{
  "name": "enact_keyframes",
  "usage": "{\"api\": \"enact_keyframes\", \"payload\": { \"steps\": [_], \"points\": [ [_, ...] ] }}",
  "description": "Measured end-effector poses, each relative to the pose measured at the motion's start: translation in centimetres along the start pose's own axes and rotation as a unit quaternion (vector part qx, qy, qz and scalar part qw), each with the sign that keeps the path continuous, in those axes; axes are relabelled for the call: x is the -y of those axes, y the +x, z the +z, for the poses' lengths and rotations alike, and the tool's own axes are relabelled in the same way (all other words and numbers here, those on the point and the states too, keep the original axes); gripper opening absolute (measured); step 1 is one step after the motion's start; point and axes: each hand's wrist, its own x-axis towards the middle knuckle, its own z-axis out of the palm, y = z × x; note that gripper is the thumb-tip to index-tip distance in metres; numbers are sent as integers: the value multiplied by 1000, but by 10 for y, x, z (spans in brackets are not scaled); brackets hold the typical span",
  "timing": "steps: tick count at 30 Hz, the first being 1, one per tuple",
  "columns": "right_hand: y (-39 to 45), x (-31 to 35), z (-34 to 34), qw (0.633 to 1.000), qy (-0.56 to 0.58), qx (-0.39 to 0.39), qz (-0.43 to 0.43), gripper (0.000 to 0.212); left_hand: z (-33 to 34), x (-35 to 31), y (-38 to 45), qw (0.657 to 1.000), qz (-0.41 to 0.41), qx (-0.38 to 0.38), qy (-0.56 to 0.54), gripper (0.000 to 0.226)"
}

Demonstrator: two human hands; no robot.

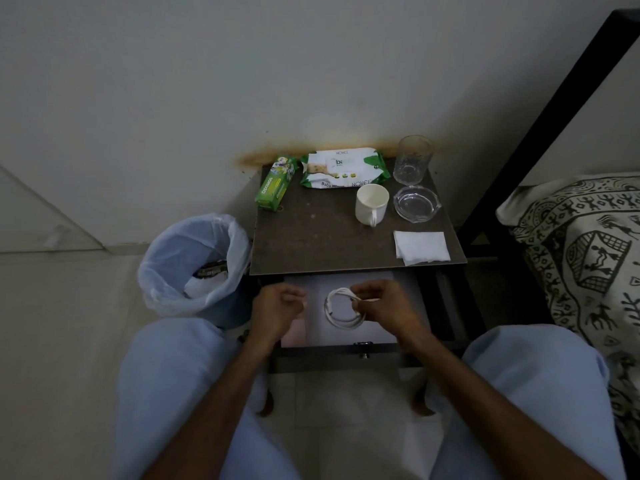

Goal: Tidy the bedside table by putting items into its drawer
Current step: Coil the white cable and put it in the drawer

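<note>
Loosely coiled white cable

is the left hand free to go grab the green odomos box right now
Probably yes. The left hand holds at most a cable end, with the coiled white cable pinched in the right hand. The tabletop between it and the green Odomos box at the left rear corner is bare.
</note>
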Motion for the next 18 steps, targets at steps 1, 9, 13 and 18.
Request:
{"api": "enact_keyframes", "payload": {
  "steps": [1, 9, 13, 18],
  "points": [
    [4, -2, -1, 1000, -1, -5, 5, 27, -3, 2, 4, 1000, -2, 0, -11, 14],
    [41, -20, -1, 996, -42, 38, 71, 32, 14, 16, 30, 997, -13, 68, 23, 26],
    [58, -38, 9, 984, -102, 74, 123, 29, 34, 29, 44, 982, 14, 128, 136, 35],
    [82, -62, 25, 966, -153, 129, 162, 25, 55, 55, 69, 955, -4, 188, 228, 39]
  ]
}}
